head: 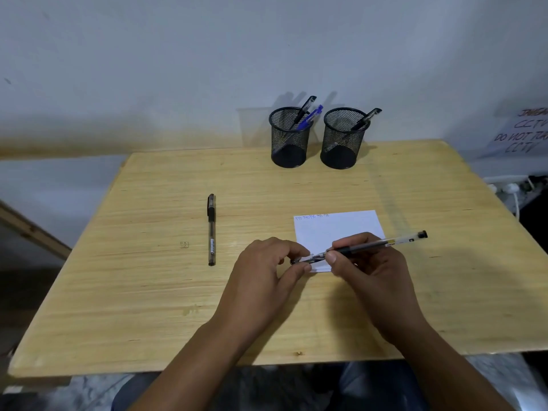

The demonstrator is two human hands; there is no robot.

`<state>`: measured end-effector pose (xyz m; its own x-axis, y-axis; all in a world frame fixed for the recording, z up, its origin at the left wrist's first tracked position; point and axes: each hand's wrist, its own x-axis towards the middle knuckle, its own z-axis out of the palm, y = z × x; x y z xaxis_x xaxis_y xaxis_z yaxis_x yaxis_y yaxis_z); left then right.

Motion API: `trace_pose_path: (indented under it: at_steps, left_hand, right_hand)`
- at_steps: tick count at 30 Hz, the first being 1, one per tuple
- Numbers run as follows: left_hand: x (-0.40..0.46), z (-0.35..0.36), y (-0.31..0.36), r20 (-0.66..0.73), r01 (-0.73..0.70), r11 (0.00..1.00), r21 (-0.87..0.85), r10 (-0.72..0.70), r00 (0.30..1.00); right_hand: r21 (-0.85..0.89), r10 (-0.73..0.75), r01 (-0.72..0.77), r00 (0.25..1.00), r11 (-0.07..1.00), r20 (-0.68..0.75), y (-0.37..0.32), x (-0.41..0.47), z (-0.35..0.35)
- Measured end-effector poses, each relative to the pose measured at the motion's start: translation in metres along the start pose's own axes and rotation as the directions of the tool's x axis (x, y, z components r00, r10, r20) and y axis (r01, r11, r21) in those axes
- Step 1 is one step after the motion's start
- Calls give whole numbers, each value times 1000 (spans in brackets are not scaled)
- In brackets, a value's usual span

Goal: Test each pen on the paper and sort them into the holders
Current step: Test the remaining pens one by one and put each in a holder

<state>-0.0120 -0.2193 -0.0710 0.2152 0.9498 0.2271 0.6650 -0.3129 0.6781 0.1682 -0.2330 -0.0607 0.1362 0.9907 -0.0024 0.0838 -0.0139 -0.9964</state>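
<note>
Together, both hands meet over the paper (338, 229): right hand (367, 268) gripping the pen (382, 242), left hand (267, 268) pinching its cap (301, 260).

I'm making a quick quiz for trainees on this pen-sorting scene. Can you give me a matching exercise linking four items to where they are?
Items:
1. Blue pen
2. Capped black pen
3. Clear pen
4. Paper

Places:
A. Lying alone on the table
B. In the right hand
C. In the left mesh holder
D. Partly under both hands

Pairs: 1-C, 2-A, 3-B, 4-D
</note>
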Motion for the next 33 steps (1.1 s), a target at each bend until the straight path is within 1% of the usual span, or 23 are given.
trace_pose_path:
  at_steps: [5,9,14,15,17,19,21,23,25,27,29,31,32,33]
  left_hand:
    - [0,0,6,-9,-19,999,-36,19,1000]
    - [-1,-2,9,-13,-20,995,-93,19,1000]
    - [2,-1,14,-66,-51,993,-110,44,997]
    - [4,0,15,-90,-43,991,-124,32,995]
    - [7,3,18,-106,28,973,-230,-54,993]
    - [13,8,22,-70,106,922,-373,-142,987]
    - [22,13,28,-43,132,879,-459,-170,985]
    - [34,17,34,-37,133,863,-487,-173,984]
    - [50,18,38,-32,129,870,-475,-164,986]
    - [69,19,39,-26,138,889,-436,-166,986]
    - [95,24,35,-23,162,903,-399,-186,982]
    - [125,31,31,-37,182,918,-353,-208,977]
    - [140,34,30,-48,194,925,-327,-221,974]
    - [155,37,29,-56,210,930,-302,-237,970]
  right_hand:
    - [-11,11,-11,997,1000,72,3,0,1]
    - [-8,33,-33,994,999,102,3,1,-1]
    - [0,21,-21,992,1000,128,-2,6,-4]
    - [-1,20,-20,991,1000,134,-2,8,-3]
    - [54,39,-47,988,997,147,-2,11,-2]
    - [178,102,-119,989,977,104,-3,18,2]
    - [270,159,-151,987,951,-9,-9,29,5]
    - [278,177,-138,977,951,-121,-18,42,5]
    - [281,142,-86,972,956,-188,-29,57,-1]
    - [232,72,-23,976,972,-206,-38,75,-13]
    - [114,7,16,980,993,-197,-45,100,-31]
    - [-68,-65,52,975,996,-213,-53,128,-51]
    - [-199,-119,75,968,977,-220,-57,143,-61]
    - [-346,-184,105,962,932,-204,-63,156,-70]
